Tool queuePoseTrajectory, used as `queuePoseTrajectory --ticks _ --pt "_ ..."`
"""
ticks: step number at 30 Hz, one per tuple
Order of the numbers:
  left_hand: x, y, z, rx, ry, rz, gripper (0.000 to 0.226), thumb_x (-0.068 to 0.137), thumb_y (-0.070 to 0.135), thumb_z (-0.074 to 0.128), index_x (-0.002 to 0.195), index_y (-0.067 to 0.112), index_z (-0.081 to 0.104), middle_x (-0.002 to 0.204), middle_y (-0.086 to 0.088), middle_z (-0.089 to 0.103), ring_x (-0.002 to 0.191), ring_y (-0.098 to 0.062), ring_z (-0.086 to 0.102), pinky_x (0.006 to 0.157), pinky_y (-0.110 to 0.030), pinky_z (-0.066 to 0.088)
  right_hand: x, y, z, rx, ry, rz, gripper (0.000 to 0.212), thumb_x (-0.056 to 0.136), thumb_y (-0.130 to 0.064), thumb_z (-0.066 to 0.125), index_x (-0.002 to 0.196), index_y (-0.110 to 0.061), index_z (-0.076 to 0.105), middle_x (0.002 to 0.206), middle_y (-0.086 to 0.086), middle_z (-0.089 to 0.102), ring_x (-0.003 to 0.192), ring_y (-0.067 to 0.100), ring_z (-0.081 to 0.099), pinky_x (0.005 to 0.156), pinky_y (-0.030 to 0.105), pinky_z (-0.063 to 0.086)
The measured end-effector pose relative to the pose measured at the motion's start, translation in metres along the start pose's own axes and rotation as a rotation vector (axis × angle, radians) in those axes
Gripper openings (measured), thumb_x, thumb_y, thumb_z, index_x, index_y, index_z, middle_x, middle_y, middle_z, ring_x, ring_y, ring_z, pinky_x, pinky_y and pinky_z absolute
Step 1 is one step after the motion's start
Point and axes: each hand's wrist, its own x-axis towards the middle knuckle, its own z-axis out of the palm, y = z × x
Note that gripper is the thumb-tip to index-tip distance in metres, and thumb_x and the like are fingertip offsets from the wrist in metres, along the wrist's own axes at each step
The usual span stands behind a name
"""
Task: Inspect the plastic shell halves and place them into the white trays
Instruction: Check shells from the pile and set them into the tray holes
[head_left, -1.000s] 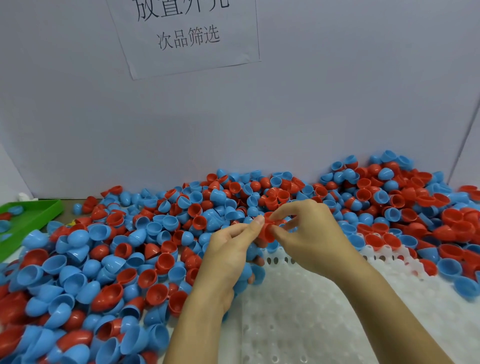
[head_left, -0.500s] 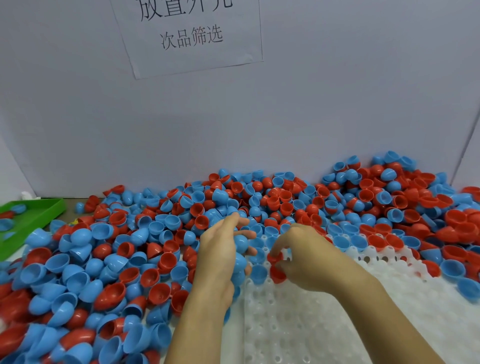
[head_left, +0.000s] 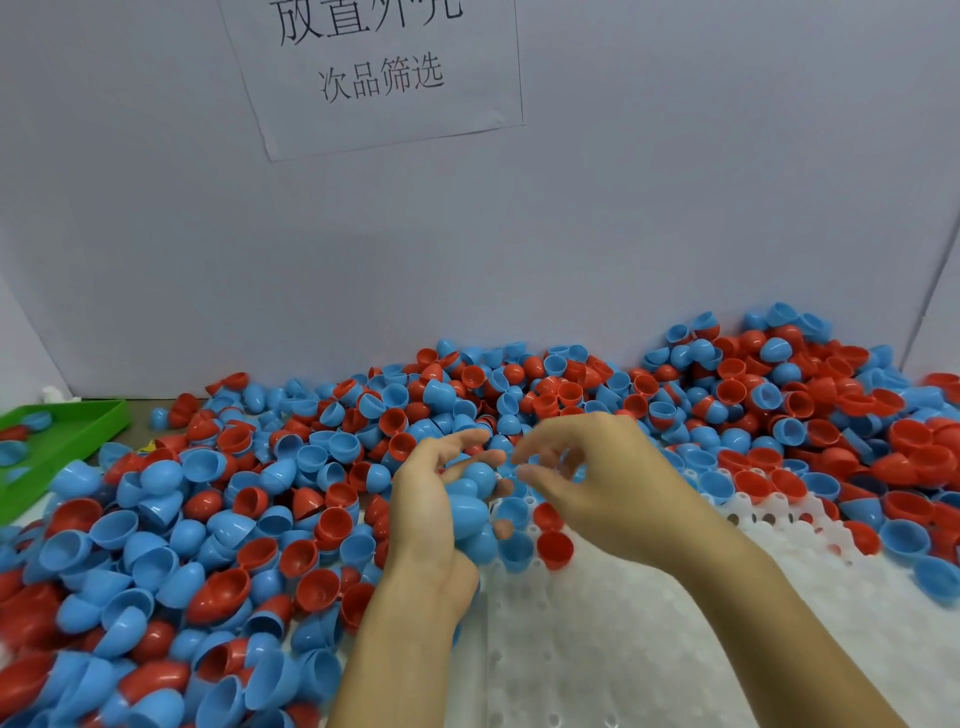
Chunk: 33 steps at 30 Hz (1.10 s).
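A big heap of red and blue plastic shell halves (head_left: 291, 499) covers the table against the wall. The white tray (head_left: 649, 639) with round sockets lies at the lower right. Two red halves (head_left: 555, 548) sit in sockets at its near-left corner. My left hand (head_left: 431, 509) is cupped around several blue halves (head_left: 470, 512) at the tray's left edge. My right hand (head_left: 597, 483) hovers just right of it, above the tray's far edge, with fingers loosely curled and nothing visible in them.
A green tray (head_left: 67, 431) holding a few halves stands at the far left. A grey wall with a paper sign (head_left: 379, 73) rises behind the heap. More halves (head_left: 831, 415) pile up at the back right and spill onto the white tray.
My right hand set the red half into a tray socket and has lifted away empty. My left hand kept gathering blue halves and has shifted slightly.
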Motion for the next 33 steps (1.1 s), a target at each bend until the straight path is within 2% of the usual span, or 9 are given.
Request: queuePoseTrajectory --ticks 5,10,13,17,20,23,28,30,33 --pt "-0.003 -0.002 0.001 0.008 0.010 -0.022 0.026 0.091 0.019 0.047 0.097 0.012 0.072 0.084 -0.012 0.074 0.068 -0.024 0.073 0.050 -0.033 0.055 -0.005 -0.019 0.013 0.188 -0.183 -0.138 0.026 0.090 -0.043 0.067 0.116 -0.041 0.066 0.094 -0.032 0.061 0.088 -0.006 0.060 0.069 0.013 0.052" --pt "0.001 -0.005 0.000 0.010 0.035 -0.047 0.023 0.091 0.022 0.052 0.100 0.011 0.070 0.088 -0.012 0.077 0.071 -0.024 0.074 0.054 -0.034 0.057 -0.003 -0.017 0.015 0.123 -0.231 -0.116 0.027 0.092 -0.039 0.067 0.118 -0.033 0.070 0.102 -0.013 0.070 0.093 0.002 0.063 0.082 0.021 0.054" --pt "0.001 -0.005 0.003 0.029 -0.023 -0.030 0.020 0.088 0.025 0.058 0.096 0.009 0.069 0.082 -0.009 0.071 0.064 -0.018 0.068 0.054 -0.031 0.052 0.000 -0.012 0.006 0.309 -0.151 -0.059 0.017 0.096 -0.029 0.062 0.111 -0.030 0.071 0.097 -0.014 0.072 0.091 0.000 0.067 0.080 0.019 0.056" --pt "0.002 -0.006 0.003 0.078 0.064 -0.034 0.017 0.086 0.029 0.070 0.091 0.012 0.074 0.090 -0.009 0.062 0.064 -0.014 0.058 0.046 -0.026 0.048 0.002 -0.001 -0.016 0.745 0.106 0.094 0.019 0.099 -0.021 0.057 0.113 -0.030 0.067 0.096 -0.005 0.074 0.087 0.009 0.072 0.074 0.020 0.058" --pt "-0.003 -0.004 0.005 0.149 -0.034 -0.030 0.028 0.087 0.044 0.070 0.081 0.020 0.082 0.085 -0.004 0.065 0.065 -0.015 0.059 0.043 -0.025 0.046 0.001 0.003 -0.022 0.929 0.180 0.122 0.023 0.099 -0.018 0.057 0.112 -0.031 0.071 0.094 -0.004 0.075 0.089 0.014 0.073 0.075 0.023 0.058" --pt "-0.007 -0.004 0.009 0.169 -0.163 -0.003 0.030 0.086 0.051 0.068 0.090 0.024 0.082 0.079 0.002 0.072 0.063 -0.011 0.065 0.049 -0.026 0.050 0.001 0.005 -0.018 0.708 0.069 0.100 0.015 0.096 -0.024 0.063 0.102 -0.032 0.073 0.092 -0.007 0.076 0.086 0.009 0.073 0.075 0.024 0.056" --pt "-0.002 -0.004 0.005 0.135 -0.114 0.070 0.027 0.077 0.052 0.074 0.082 0.026 0.080 0.081 0.001 0.067 0.067 -0.010 0.063 0.066 -0.034 0.054 -0.001 0.010 -0.025 0.434 -0.097 0.016 0.008 0.092 -0.036 0.065 0.093 -0.041 0.071 0.094 -0.023 0.073 0.088 -0.001 0.070 0.076 0.014 0.055" --pt "-0.002 -0.005 0.005 0.165 -0.118 0.094 0.028 0.072 0.054 0.076 0.079 0.027 0.079 0.082 0.001 0.065 0.068 -0.011 0.062 0.070 -0.036 0.053 -0.001 0.012 -0.027 0.372 -0.031 0.002 0.010 0.093 -0.037 0.063 0.092 -0.041 0.072 0.091 -0.026 0.072 0.087 -0.003 0.068 0.073 0.011 0.054" --pt "-0.003 -0.005 0.005 0.233 -0.152 0.106 0.025 0.068 0.054 0.077 0.071 0.029 0.077 0.080 0.002 0.062 0.067 -0.010 0.059 0.059 -0.028 0.050 0.000 0.016 -0.027 0.295 0.145 -0.017 0.011 0.088 -0.025 0.072 0.091 -0.035 0.075 0.085 -0.018 0.072 0.085 -0.001 0.066 0.073 0.013 0.053"
